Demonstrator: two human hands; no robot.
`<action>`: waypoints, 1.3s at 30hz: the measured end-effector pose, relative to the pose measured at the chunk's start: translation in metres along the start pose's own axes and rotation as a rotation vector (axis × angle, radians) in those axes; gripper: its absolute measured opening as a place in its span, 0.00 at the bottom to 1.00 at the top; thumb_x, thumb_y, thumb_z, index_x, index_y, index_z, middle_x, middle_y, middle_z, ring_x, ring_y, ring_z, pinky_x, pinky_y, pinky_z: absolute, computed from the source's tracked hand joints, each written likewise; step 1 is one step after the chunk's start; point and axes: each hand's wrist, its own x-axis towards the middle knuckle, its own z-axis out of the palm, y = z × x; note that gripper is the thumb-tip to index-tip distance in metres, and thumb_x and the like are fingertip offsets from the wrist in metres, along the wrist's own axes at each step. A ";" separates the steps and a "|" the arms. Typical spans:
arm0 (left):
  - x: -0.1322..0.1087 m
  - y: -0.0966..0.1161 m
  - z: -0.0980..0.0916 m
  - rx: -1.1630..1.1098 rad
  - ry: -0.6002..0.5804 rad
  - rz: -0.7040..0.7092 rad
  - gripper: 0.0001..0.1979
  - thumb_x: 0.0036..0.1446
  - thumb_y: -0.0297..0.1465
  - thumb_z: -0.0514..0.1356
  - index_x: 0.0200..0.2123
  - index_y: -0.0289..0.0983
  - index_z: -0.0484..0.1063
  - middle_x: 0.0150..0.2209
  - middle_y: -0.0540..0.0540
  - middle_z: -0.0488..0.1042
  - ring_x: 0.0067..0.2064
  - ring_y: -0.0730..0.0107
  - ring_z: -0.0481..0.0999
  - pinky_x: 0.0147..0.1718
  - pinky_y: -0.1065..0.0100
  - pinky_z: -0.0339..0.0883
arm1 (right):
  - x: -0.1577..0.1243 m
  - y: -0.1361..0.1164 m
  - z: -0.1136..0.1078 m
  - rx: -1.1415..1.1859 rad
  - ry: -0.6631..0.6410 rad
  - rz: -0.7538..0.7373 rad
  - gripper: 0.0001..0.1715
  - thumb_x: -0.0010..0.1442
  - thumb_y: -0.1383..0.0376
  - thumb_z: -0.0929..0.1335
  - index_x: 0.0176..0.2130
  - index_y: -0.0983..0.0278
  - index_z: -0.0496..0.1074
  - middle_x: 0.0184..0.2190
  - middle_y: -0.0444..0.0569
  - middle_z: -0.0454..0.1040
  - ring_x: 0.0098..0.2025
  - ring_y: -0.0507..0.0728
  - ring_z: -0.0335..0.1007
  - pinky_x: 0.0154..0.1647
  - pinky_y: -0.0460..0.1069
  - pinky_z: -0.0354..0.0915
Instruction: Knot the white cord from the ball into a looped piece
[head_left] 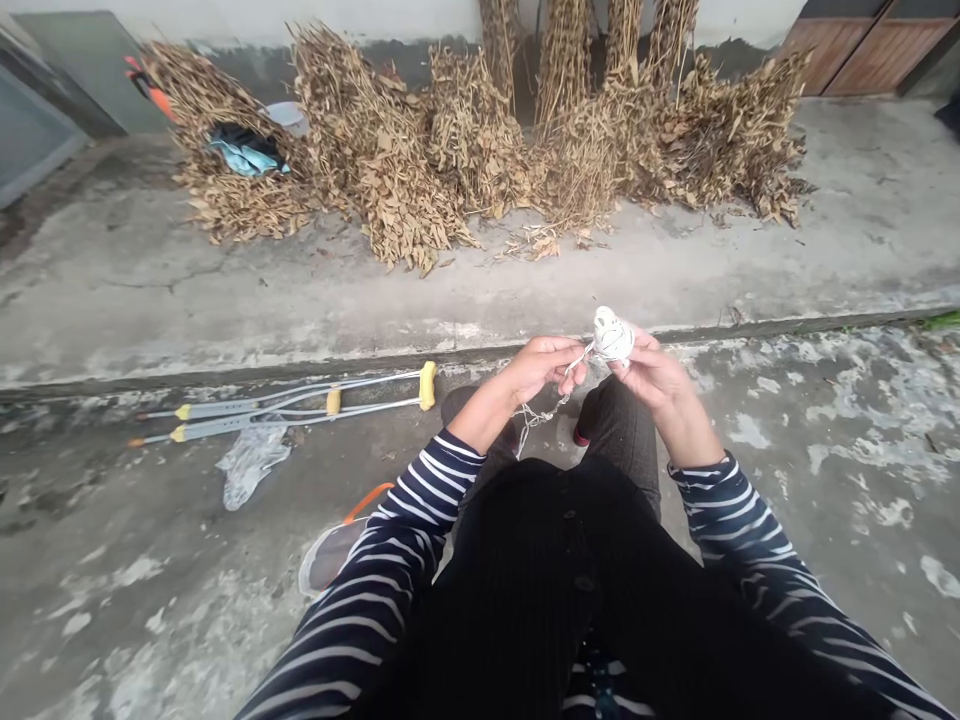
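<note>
My right hand is closed around a small wound bundle of white cord, held up above my knees. A strand of the cord runs left from the bundle to my left hand, whose thumb and fingers pinch it. Below my left hand a loose, tangled length of the same cord hangs down over my lap. Both hands are close together, with the bundle between them. The palm side of my right hand is partly hidden by the bundle.
A crutch with yellow pads lies on the concrete to my left, beside a crumpled clear plastic bag. A grey item with an orange strap sits near my left sleeve. Ahead, dried plant bundles lean along the wall on a raised ledge.
</note>
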 end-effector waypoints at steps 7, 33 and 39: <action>-0.011 -0.006 -0.007 0.036 0.033 0.038 0.19 0.55 0.43 0.71 0.37 0.30 0.80 0.40 0.38 0.82 0.41 0.67 0.82 0.39 0.67 0.77 | 0.004 -0.023 0.005 -0.112 0.036 -0.071 0.28 0.43 0.61 0.82 0.46 0.56 0.79 0.45 0.46 0.80 0.39 0.55 0.75 0.37 0.51 0.77; -0.010 -0.010 0.024 0.123 0.269 0.247 0.25 0.55 0.51 0.68 0.38 0.34 0.70 0.23 0.51 0.75 0.18 0.76 0.72 0.21 0.71 0.65 | -0.012 -0.007 0.024 -0.298 -0.002 -0.089 0.35 0.43 0.63 0.83 0.51 0.57 0.79 0.42 0.46 0.81 0.44 0.56 0.77 0.45 0.52 0.76; -0.006 -0.017 0.017 0.124 0.225 0.207 0.30 0.52 0.44 0.72 0.51 0.34 0.71 0.29 0.48 0.80 0.26 0.71 0.79 0.26 0.71 0.70 | -0.003 -0.019 0.021 -0.182 0.138 -0.096 0.34 0.38 0.63 0.84 0.46 0.58 0.78 0.38 0.44 0.79 0.35 0.53 0.73 0.34 0.49 0.75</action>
